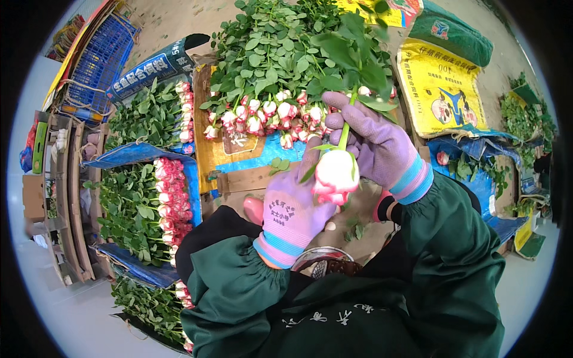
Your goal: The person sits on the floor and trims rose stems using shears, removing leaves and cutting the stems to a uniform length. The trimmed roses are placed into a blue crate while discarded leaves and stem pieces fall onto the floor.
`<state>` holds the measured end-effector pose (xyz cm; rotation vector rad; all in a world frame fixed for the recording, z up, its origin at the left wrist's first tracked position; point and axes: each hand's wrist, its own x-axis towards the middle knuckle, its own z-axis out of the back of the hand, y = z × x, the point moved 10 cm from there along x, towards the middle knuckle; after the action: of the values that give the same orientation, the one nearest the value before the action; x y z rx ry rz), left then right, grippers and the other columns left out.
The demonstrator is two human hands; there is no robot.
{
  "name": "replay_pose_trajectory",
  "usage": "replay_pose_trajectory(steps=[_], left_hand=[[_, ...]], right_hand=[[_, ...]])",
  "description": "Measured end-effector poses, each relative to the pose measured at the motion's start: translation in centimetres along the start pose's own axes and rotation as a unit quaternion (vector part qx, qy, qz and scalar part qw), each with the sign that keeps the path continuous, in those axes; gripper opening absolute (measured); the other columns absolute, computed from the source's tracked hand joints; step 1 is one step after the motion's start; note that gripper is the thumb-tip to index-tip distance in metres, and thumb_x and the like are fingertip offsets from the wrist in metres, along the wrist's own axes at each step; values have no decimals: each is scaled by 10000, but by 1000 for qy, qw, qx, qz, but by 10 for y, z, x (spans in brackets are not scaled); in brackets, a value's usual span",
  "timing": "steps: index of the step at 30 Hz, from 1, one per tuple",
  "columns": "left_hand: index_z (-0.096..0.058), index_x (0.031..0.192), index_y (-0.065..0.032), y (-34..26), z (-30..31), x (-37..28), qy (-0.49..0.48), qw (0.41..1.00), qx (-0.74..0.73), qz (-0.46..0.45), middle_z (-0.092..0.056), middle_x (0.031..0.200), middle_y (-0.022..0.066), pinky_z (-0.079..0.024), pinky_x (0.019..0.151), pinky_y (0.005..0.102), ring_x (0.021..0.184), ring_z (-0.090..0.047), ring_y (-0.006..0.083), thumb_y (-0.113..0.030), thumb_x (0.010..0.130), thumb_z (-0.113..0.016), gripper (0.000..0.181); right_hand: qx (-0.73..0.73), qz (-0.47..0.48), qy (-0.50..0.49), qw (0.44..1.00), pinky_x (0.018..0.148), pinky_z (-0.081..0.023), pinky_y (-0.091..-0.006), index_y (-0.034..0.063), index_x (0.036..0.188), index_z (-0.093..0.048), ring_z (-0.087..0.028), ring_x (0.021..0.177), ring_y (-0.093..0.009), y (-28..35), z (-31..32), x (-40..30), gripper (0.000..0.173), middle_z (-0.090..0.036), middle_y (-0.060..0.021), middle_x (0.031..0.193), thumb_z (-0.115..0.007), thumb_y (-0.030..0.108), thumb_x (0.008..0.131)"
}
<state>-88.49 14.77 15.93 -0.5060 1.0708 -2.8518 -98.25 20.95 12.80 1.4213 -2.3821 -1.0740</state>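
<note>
My right hand [380, 143], in a purple coated glove, grips the green stem of a rose just above its bloom. The white bloom [336, 174] with pink petal edges hangs head down, its leafy stem [358, 67] rising away from me. My left hand [293, 197], gloved alike, is beside and partly behind the bloom, fingers and thumb apart. Whether it touches the petals is hard to tell. Beyond both hands lies a large heap of roses [273, 58], leaves at the far side and pink-white blooms [268, 112] towards me.
At left, roses [172, 197] lie stacked between blue sheet dividers [134, 154]. Wooden pallets [74, 197] and a blue plastic crate [105, 58] stand farther left. Yellow printed sacking [441, 89] and a blue sheet [474, 179] are at right. A wooden board [255, 177] edges the heap's stand.
</note>
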Motion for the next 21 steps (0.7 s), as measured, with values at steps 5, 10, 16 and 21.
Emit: replay_pose_trajectory(steps=[5, 10, 16, 21], left_hand=[[-519, 1288, 24, -6, -2, 1, -68, 996, -50, -40, -675, 897, 128, -508, 627, 407, 713, -656, 312, -295, 752, -773, 673], [-405, 1410, 24, -18, 3, 13, -113, 988, -79, -74, -694, 839, 127, -520, 625, 397, 697, -675, 309, -250, 662, -782, 880], [-475, 1365, 21, -39, -1, 26, -51, 988, -49, -137, -678, 1127, 173, -544, 708, 343, 844, -703, 264, -49, 702, -726, 712], [-489, 1347, 26, -41, -10, 31, -25, 990, -96, -98, -662, 1185, 181, -556, 763, 335, 957, -703, 288, -113, 772, -707, 630]], right_hand=[[89, 3, 0, 996, 720, -472, -224, 50, 1345, -494, -621, 934, -117, -15, 24, 1, 399, -661, -47, 1135, -534, 248, 1000], [101, -15, 47, 994, 714, -458, -213, 43, 1381, -457, -588, 855, -97, -8, 18, 1, 443, -657, -42, 1128, -541, 250, 999], [87, 12, 98, 991, 867, -536, -296, 18, 1460, -331, -645, 979, -148, 11, 20, -5, 496, -664, -17, 1060, -477, 191, 1019], [-50, 11, 5, 999, 657, -449, -204, 48, 1405, -457, -539, 746, -57, 13, 30, -15, 428, -546, 56, 839, -520, 201, 1010]])
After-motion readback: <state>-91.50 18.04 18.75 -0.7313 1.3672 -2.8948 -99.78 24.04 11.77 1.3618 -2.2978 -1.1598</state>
